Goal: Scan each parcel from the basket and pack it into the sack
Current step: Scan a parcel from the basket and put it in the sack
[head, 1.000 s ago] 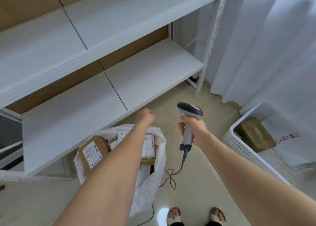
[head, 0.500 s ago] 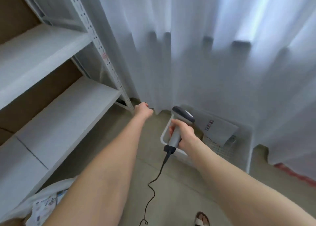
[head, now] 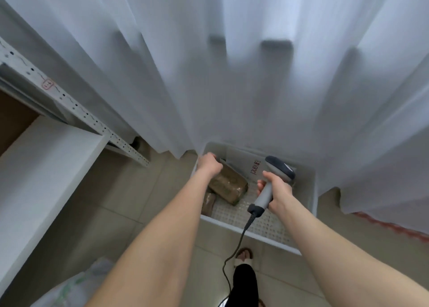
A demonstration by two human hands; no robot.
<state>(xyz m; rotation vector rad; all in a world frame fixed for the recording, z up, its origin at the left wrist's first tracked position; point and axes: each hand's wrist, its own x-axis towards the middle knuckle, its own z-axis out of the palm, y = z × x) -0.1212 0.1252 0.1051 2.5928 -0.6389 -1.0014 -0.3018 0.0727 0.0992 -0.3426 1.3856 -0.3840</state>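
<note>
Our left hand [head: 210, 165] hangs over the far left corner of the basket [head: 250, 233], its underside hidden, so we cannot tell if it grips anything. The brown parcel [head: 228, 187] lies inside, just right of it, long axis slanting toward our right hand [head: 277, 190], which clamps the scanner [head: 279, 167] — the left is nearer

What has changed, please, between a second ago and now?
The left hand moved from above the sack across to the basket, now reaching over the brown parcel; whether it grips anything is hidden. The right hand still holds the scanner.
</note>
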